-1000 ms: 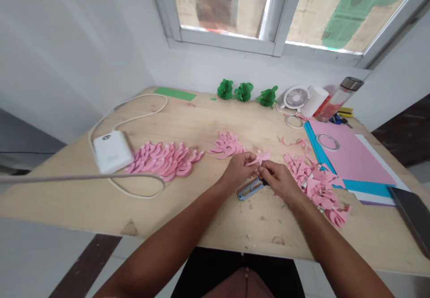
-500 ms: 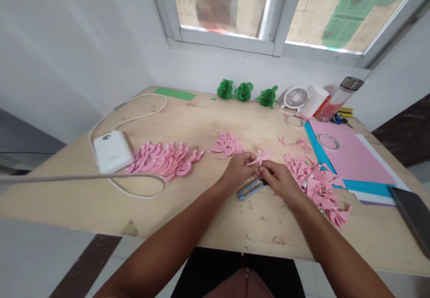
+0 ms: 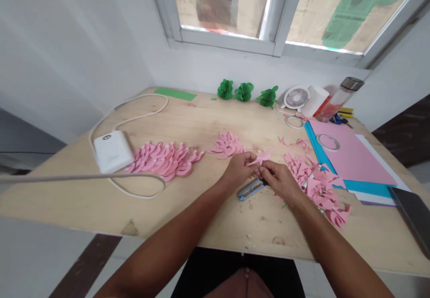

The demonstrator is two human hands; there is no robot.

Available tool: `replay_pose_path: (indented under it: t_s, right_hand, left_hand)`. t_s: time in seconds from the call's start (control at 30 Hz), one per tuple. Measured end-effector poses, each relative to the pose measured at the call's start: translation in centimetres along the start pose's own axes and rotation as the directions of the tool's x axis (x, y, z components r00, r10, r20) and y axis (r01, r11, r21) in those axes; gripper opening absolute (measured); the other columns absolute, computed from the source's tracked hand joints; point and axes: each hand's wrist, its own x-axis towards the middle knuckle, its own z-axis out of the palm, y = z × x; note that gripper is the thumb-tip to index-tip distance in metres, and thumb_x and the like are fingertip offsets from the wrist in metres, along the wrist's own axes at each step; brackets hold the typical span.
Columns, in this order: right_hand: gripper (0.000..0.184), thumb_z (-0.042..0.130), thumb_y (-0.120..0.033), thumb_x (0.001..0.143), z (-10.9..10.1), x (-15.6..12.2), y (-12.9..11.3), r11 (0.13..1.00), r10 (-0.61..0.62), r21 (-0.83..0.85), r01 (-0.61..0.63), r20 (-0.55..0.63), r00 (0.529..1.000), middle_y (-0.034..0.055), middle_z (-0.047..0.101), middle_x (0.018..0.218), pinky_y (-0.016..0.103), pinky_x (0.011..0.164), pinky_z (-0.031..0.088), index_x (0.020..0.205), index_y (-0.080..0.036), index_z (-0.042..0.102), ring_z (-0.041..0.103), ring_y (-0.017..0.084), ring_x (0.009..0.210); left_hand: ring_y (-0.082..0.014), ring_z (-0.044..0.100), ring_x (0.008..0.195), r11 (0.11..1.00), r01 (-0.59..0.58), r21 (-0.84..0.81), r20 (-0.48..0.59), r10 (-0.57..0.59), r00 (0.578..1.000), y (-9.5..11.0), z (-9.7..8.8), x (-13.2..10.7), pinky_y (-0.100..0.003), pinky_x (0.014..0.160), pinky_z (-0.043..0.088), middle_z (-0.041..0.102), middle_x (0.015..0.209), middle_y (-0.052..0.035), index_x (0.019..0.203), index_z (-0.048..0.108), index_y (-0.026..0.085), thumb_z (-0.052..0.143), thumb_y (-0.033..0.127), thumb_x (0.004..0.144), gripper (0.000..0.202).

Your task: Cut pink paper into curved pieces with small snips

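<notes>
A small pink paper piece (image 3: 263, 157) is pinched in my left hand (image 3: 240, 168), close to the table's middle. My right hand (image 3: 276, 177) is closed right beside it, its fingertips meeting the left ones at the paper's lower edge. What exactly the right fingers grip is hidden. Beneath both hands lies a blue-handled cutter (image 3: 251, 189), its far end covered by the right hand. Just beyond my left hand is a small heap of curved pink paper cutouts (image 3: 228, 144). Pink paper scraps (image 3: 317, 188) are piled against my right forearm.
Overlapping rows of pink cutouts (image 3: 164, 159) lie left, beside a white power bank (image 3: 113, 151) with a looping cable. Green paper shapes (image 3: 243, 92) stand at the back. Rightward are a fan (image 3: 296, 97), bottle (image 3: 341, 98), coloured sheets (image 3: 363, 159) and phone (image 3: 411, 217).
</notes>
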Motion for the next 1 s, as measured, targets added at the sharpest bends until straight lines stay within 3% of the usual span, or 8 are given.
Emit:
replay_pose_path:
  t_s: [1.0]
  right_hand:
    - [0.024, 0.040, -0.030, 0.085, 0.00, 0.04, 0.02, 1.000, 0.001, 0.003, -0.001, 0.002, 1.000, -0.0021, 0.048, 0.058, 0.021, 0.053, 0.033, 0.066, -0.018, 0.049, 0.044, 0.011, 0.054]
  left_hand:
    - [-0.0070, 0.049, 0.045, 1.000, 0.005, -0.015, 0.001, -0.005, 1.000, 0.15, 0.03, -0.02, -0.019, 0.046, 0.039, 0.053, 0.050, 0.0038, 0.064, 0.051, 0.015, 0.059, 0.027, 0.067, 0.015]
